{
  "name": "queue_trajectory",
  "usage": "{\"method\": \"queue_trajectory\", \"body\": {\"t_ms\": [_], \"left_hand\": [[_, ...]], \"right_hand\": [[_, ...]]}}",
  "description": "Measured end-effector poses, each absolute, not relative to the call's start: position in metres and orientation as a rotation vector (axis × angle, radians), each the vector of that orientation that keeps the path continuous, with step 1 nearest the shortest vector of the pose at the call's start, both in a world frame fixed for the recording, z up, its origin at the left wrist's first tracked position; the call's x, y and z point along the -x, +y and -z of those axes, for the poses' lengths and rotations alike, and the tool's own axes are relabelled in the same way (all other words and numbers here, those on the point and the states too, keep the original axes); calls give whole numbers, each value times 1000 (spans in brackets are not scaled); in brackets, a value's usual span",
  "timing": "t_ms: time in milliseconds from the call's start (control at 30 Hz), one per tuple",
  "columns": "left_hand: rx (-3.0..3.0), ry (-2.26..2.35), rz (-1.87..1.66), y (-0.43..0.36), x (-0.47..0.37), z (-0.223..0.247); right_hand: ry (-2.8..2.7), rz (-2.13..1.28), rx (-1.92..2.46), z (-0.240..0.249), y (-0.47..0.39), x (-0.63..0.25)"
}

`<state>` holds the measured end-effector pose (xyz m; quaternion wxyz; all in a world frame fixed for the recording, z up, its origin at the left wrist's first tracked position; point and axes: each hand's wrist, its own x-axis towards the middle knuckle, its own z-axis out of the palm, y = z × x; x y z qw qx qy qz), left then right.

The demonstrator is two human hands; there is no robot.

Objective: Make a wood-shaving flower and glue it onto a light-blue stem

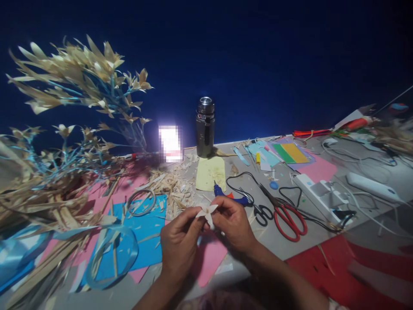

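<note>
A small pale flower (207,212) with pointed petals is held between both hands, low in the middle of the view. My left hand (182,237) pinches its left side between thumb and fingers. On the other side, the fingertips of my right hand (232,221) close on a petal. Just beyond the hands lies a blue glue gun (220,190), partly hidden by my right hand. Scissors with red handles (290,221) and a smaller black-handled pair (263,214) lie to the right.
A dark flask (205,129) stands at the back beside a yellow sheet (211,172). Left are dried-leaf flowers (106,64), blue ribbon (129,249), a tape ring (141,212) and husk scraps. A power strip (318,196), cords and red sheets (319,262) lie right.
</note>
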<state>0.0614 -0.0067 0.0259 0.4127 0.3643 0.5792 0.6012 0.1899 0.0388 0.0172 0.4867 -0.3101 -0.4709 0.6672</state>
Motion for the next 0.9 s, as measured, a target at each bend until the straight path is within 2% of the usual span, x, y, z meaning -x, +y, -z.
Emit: {"method": "queue_trajectory", "body": {"t_ms": [567,900], "left_hand": [[-1450,1619,-1672,-13,-56,-8],[-1345,1585,-1659,-12,-56,2]], "right_hand": [[-1016,-1843,585,2,42,-187],[-791,-2045,643,-7,43,-180]]}}
